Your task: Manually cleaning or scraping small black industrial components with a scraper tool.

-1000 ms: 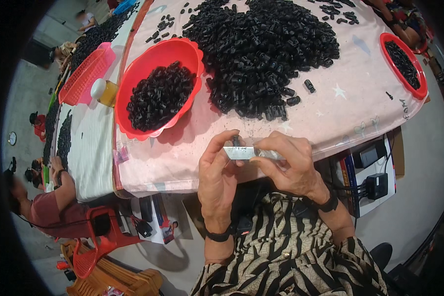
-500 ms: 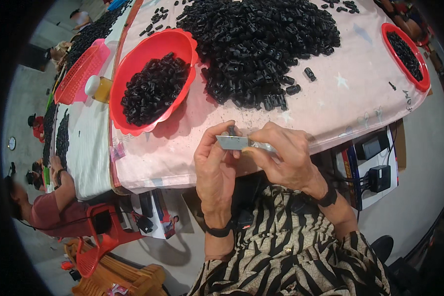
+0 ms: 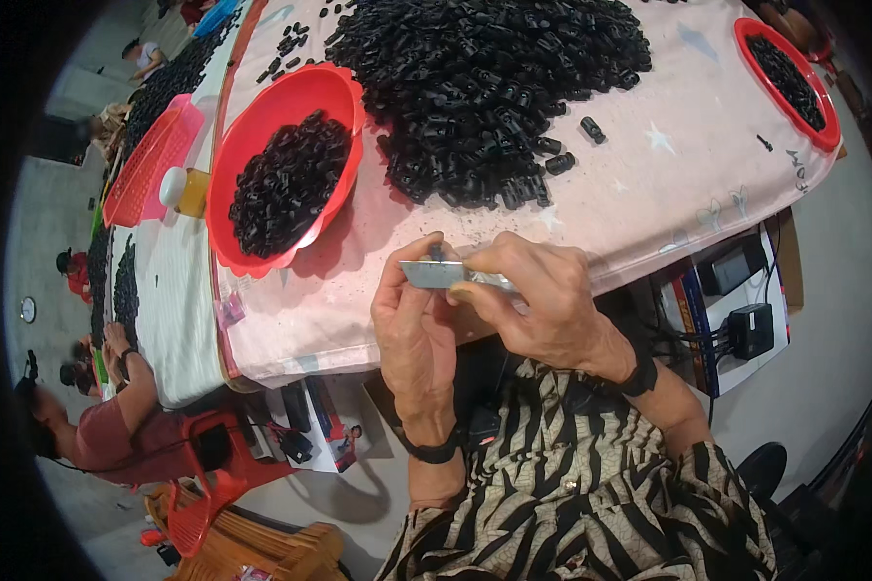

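Beyond the left hand (image 3: 413,331) and right hand (image 3: 549,302), pink tablecloth (image 3: 606,198): star-printed, its near edge passing under them.
Black pile (image 3: 494,92): small parts heaped straight ahead of both hands.
Red bowl (image 3: 226,160): scalloped, holding similar parts, ahead and left of the left hand.
Right hand: thumb and fingers gripping a metal blade (image 3: 430,275).
Left hand: fingers curled, pinching a small black piece (image 3: 436,253).
Metal blade: flat, reaching from right fingertips to left.
Small black piece: at the left fingertips, just beyond the blade.
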The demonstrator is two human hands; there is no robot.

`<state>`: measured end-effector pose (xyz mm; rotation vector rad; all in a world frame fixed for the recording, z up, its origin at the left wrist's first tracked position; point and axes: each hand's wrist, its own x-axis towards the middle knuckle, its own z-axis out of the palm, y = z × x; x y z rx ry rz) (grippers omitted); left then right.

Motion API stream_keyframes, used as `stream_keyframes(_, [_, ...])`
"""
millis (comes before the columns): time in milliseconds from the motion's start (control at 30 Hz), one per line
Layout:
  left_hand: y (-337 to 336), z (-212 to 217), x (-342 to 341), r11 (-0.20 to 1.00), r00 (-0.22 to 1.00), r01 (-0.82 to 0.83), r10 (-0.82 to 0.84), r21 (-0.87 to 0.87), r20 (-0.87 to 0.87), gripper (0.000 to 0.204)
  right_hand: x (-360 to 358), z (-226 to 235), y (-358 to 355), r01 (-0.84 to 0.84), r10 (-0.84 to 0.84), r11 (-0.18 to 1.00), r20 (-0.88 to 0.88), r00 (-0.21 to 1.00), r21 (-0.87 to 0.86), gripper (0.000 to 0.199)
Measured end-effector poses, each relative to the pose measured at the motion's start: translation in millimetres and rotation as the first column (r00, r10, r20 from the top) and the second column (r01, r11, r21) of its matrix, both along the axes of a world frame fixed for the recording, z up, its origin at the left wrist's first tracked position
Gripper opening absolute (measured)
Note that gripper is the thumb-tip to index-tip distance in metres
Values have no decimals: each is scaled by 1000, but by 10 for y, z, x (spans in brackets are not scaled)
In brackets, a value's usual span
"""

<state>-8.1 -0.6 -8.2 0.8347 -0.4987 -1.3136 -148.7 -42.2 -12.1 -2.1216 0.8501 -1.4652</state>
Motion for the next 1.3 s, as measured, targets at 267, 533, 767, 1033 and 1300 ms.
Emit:
stream_keyframes(267, [6, 60, -49, 1000, 999, -15, 14, 18, 51, 30, -21, 81, 17, -74, 76, 997, 49, 996, -25, 21])
stream_keyframes(533, [16, 80, 18, 1000, 999, 2, -2, 0, -42, 27, -89, 64, 23, -103, 104, 992, -19, 994, 66, 22])
stream_keyframes(767, [8, 77, -22, 1000, 1000, 6, -6, -4, -23, 25, -89, 38, 7, -71, 72, 997, -23, 997, 43, 22])
stream_keyframes(1033, [8, 59, -70, 999, 998, -43, 42, 24, 42, 25, -56, 19, 6, -11, 12, 1000, -60, 998, 17, 19])
stream_keyframes(1300, [4, 81, 1, 1000, 999, 7, -7, -2, -48, 25, -104, 57, 27, -77, 78, 995, -20, 997, 70, 21])
